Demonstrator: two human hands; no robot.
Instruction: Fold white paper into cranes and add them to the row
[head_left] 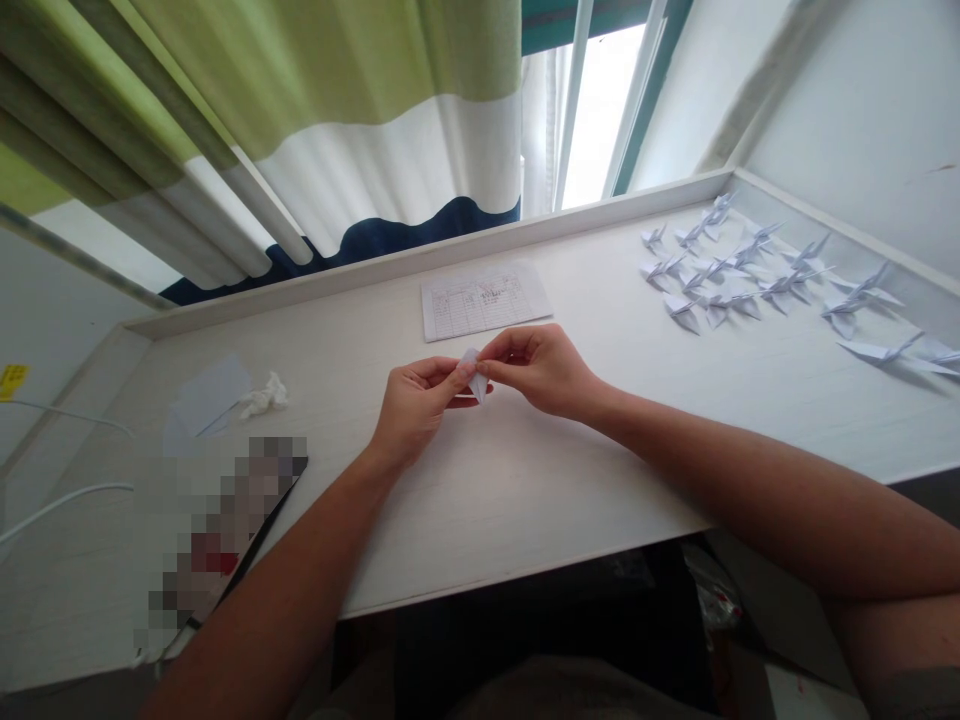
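Over a white bench [555, 500] backed by a green-and-white curtain [390, 100] and bright window [606, 115], the left hand [414, 408] and right hand [541, 370] pinched closed on folded paper [481, 386].

FREE: white desk [517, 510] bare between forearms; lane between printed sheet [484, 303] and paper cranes [716, 268]; gap between crumpled tissue [266, 393] and left hand [411, 412] | BLOCKED: cranes, far right; tissue, loose papers [206, 395], left; raised rim [450, 250], far edge; folded paper [478, 382] between left and right hand [547, 372]
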